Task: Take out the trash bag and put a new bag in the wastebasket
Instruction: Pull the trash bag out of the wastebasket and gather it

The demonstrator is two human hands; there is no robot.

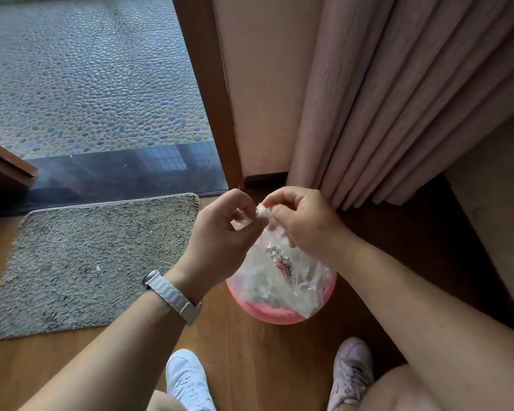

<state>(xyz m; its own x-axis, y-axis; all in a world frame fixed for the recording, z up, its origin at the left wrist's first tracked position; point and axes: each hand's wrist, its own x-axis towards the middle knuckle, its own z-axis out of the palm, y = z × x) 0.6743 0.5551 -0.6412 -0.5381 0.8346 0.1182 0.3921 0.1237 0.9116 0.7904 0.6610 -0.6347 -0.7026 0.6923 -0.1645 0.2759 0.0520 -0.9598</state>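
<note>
Both hands are raised over a pink wastebasket (282, 314) that stands on the wooden floor (250, 351) near the foot of a pink curtain (398, 114). The left hand (223, 232) and the right hand (303, 221) meet at the gathered neck of a clear trash bag (282, 280), each pinching the bunched plastic between thumb and fingertips, fingers curled in narrow around it. The twisted top of the bag shows as a small white wad between the two hands.

The bag hangs below the hands, its body spread over the wastebasket's mouth; whether its bottom sits inside the basket or has lifted free cannot be told from this angle. Through the plastic, crumpled pale scraps and a wrapper with red print are visible.

A grey-banded watch (172, 296) is on the left wrist. Two pale shoes (187, 381) stand on the floor at the lower edge, one either side of the basket's near side. A shaggy grey mat (95, 262) lies on the floor to the left, well apart from the basket. Beyond it a dark threshold strip (116, 173) borders a pebble-patterned floor (86, 69), framed by a brown door post (211, 93).
</note>
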